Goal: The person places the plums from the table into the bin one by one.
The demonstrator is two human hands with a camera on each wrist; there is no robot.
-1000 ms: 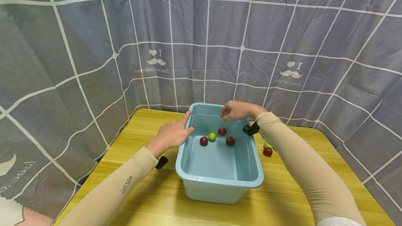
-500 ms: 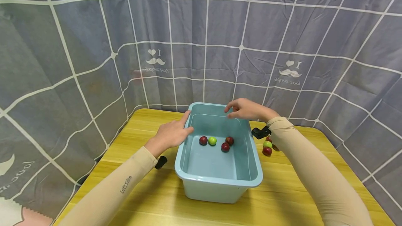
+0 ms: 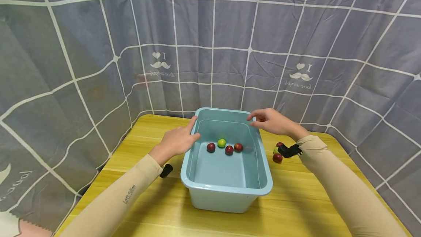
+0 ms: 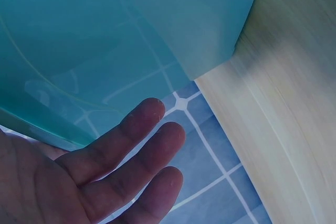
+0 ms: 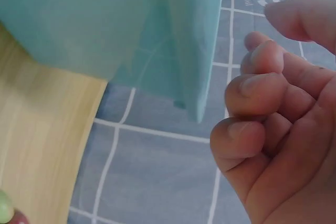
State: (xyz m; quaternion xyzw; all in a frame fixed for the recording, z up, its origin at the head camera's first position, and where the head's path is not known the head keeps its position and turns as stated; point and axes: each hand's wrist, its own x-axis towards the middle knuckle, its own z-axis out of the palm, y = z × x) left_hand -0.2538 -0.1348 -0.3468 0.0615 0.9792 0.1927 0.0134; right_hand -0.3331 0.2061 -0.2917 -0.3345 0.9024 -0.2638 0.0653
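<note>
A light blue plastic basin (image 3: 227, 192) stands on the table. Three small dark red fruits, one of them the middle red fruit (image 3: 229, 150), lie on its floor with a green fruit (image 3: 222, 143). My left hand (image 3: 176, 140) rests on the basin's left rim; in the left wrist view its fingers (image 4: 152, 145) extend down outside the wall. Above the far right rim hovers my right hand (image 3: 276, 121), holding nothing. Its fingers (image 5: 254, 95) are loosely curled, with the thumb apart from them. Exactly what kind of fruit these are is too small to tell.
Right of the basin, a red fruit (image 3: 277, 158), a green fruit (image 3: 276, 150) and another red fruit (image 3: 279, 144) sit close together on the yellow wooden table (image 3: 306, 178), partly behind the right wrist camera (image 3: 289, 151). A grey checked curtain (image 3: 230, 65) surrounds the table.
My right hand has moved right, from over the basin's inside to its right rim. The fruits inside have rolled about, one red fruit coming nearer. My left hand stays on the left rim.
</note>
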